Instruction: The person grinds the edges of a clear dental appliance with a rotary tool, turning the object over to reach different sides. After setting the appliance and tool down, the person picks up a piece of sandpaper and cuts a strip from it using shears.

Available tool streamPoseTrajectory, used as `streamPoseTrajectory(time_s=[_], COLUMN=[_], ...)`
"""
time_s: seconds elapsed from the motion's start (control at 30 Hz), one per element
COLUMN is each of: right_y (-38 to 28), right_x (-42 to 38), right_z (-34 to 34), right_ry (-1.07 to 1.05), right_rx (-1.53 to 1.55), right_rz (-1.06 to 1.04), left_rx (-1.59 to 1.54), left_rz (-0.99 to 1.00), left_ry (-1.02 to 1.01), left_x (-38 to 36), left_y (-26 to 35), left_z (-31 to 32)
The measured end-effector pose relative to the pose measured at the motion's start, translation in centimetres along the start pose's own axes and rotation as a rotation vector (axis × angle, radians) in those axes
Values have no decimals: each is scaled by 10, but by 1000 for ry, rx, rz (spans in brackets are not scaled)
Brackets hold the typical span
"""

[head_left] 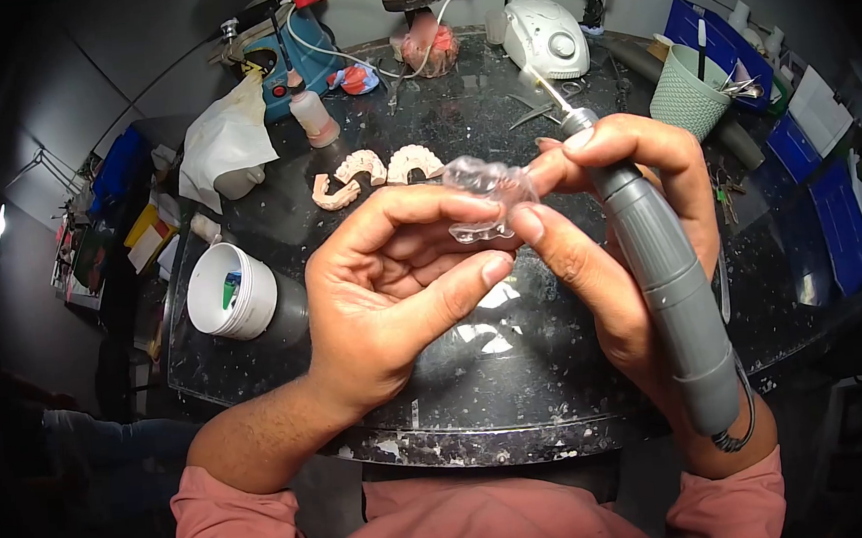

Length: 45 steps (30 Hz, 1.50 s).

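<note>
A clear dental aligner [490, 177] is up in front of me over the bench, between both hands. My left hand [382, 282] is curled at its left side, with the index fingertip against the plastic and the thumb just below. Thumb and a fingertip of my right hand [599, 247] pinch the aligner's right edge. That same hand also grips a grey rotary handpiece [656, 273], lying across the palm with its metal tip pointing up and left, away from the aligner. A cord hangs from the handpiece's lower end.
Several dental models [362, 167] lie on the black bench [439, 378] behind my left hand. To the left stands a white tub [216, 314]. At the back are a small bottle [314, 119], a blue machine [302, 63] and a white control unit [547, 41]; a green basket [689, 96] stands right.
</note>
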State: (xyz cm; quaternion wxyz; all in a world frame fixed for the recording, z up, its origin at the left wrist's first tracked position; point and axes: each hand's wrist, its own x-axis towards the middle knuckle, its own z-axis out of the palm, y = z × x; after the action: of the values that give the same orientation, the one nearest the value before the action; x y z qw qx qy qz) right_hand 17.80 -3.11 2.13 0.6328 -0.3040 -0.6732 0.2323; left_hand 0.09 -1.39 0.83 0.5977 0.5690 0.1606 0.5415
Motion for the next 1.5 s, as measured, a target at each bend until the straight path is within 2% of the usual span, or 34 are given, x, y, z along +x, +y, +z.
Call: streamPoseTrajectory(time_s=[0.2, 0.33, 0.4, 0.47, 0.63, 0.73, 0.9, 0.93, 1.0, 1.03, 1.17, 1.27, 1.4, 1.47, 1.5], right_y=[4, -1, -1, -1, -8, -6, -5, -2, -1, -1, -2, -5, -9, -13, -15], right_x=[-2, -1, -1, 0, -2, -5, -5, -5, -6, -6, -5, -4, -2, -2, -2], right_z=[3, 3, 5, 3, 4, 6, 6, 6, 5, 5, 5, 5, 4, 5, 5], right_ry=[-5, 3, 43, 28, 12, -22, -37, -48, -59, -57, -69, -45, -20, 10, 10], right_rx=[-13, 17, 132, 125, 240, 194, 215, 139, 63, 71, 59, 149, 172, 236, 237], right_rz=[-78, 3, 103, 95, 251, 192, 162, 125, 87, 99, 108, 215, 278, 396, 396], left_rx=[45, 53, -34, -43, 2, 7, 123, 123, 353, 472, 374, 337, 211, 185, 186], left_rz=[-21, -54, -118, -111, -84, -95, 8, 7, 121, 172, 202, 186, 62, -108, -107], left_ry=[-1, -36, -52, -38, -23, -18, 7, 8, 76, 31, 71, 61, 101, 84, 85], left_x=[-1, 1, 2, 2, 1, 0, 0, -1, -1, -2, -1, 0, 1, 2, 1], left_y=[3, 6, 8, 8, 6, 7, 7, 8, 10, 10, 7, 6, 11, 16, 16], left_z=[0, -4, -3, -1, -4, -6, -2, 0, 3, -2, 0, -2, 1, 0, -1])
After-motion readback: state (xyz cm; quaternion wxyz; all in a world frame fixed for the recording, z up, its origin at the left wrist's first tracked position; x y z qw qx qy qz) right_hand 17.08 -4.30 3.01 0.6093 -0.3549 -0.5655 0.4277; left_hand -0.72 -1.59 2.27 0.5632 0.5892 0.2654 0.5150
